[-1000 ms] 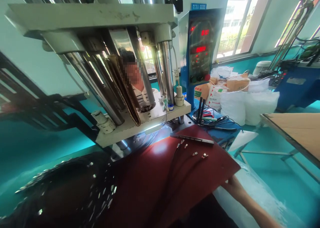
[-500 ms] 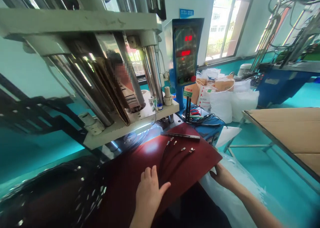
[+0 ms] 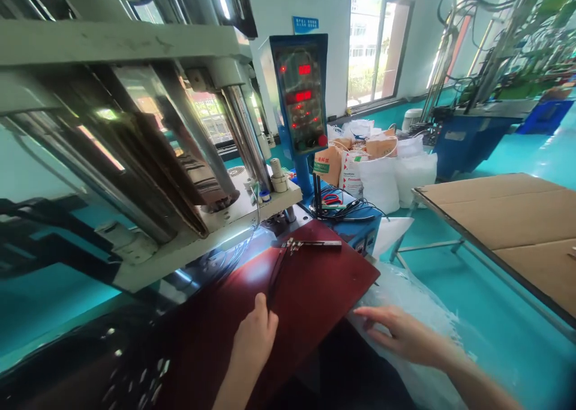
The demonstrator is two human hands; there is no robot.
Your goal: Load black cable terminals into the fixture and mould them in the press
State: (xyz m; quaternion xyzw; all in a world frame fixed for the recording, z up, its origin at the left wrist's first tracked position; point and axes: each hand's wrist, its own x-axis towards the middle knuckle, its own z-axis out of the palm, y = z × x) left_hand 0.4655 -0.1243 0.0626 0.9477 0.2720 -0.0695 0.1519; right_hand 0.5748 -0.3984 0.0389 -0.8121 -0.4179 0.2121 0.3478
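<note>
My left hand is closed around the near part of a bundle of thin black cables, which lies on the dark red board. Small metal terminals are gathered at the bundle's far end. Beside them rests a narrow dark metal bar. Just off the board's right edge, my right hand hovers with its fingers stretched out and nothing in them. It is slightly blurred.
At left stands a large press with metal columns. A control box with red displays is beside it. Loose cables lie on a blue stand. White sacks, a cardboard-topped table and a clear plastic bag are at right.
The cables, spread apart before, are now drawn together in my left hand, which has closed. My right hand has left the board's corner. The camera view has turned right.
</note>
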